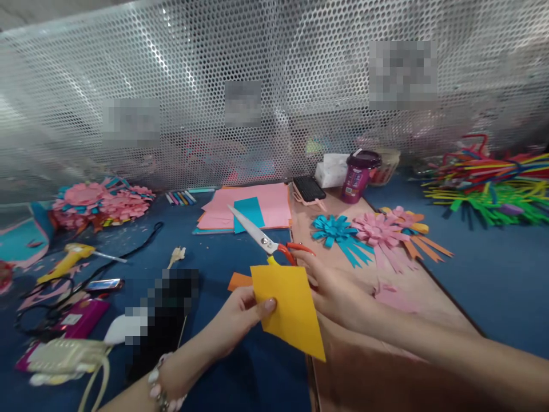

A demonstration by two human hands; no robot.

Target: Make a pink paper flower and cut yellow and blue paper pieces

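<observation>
A perforated metal screen [206,114] spans the far side, closing off the blue tabletop [223,377]. Over the middle and right lies a brown board [355,383], probably serving as a cover under the work. On the far right, a bundle of coloured strips [510,180] sits apart, where its long loose ends do not reach the hands. On the far left is a heap of mostly pink paper flowers [103,203], piled together.

Straight ahead on the far side is a stack of pink paper [274,197], its sheets overlapping, with a smaller blue piece [250,214] on top, within easy reach. Near the middle, the yellow paper [291,309] is raised in front of the body. The left hand [249,312] pinches its left edge, thumb on the face and fingers behind, which leaves most of the sheet uncovered. The right hand [330,286] comes in from the right, its fingers at the scissors' handles; as the sheet hides part of that hand, I cannot tell whether it grips them.

To the right, a blue flower [332,229] and a pink flower [373,232] lie side by side, ribbon tails fanned towards the near side, perhaps so they don't crease. The scissors [263,243] point far and left, blade away from both hands. On the left, a yellow glue gun [68,260] lies aside, nozzle facing right. The pens [180,197], smallest, are lined up left of the stack.
</observation>
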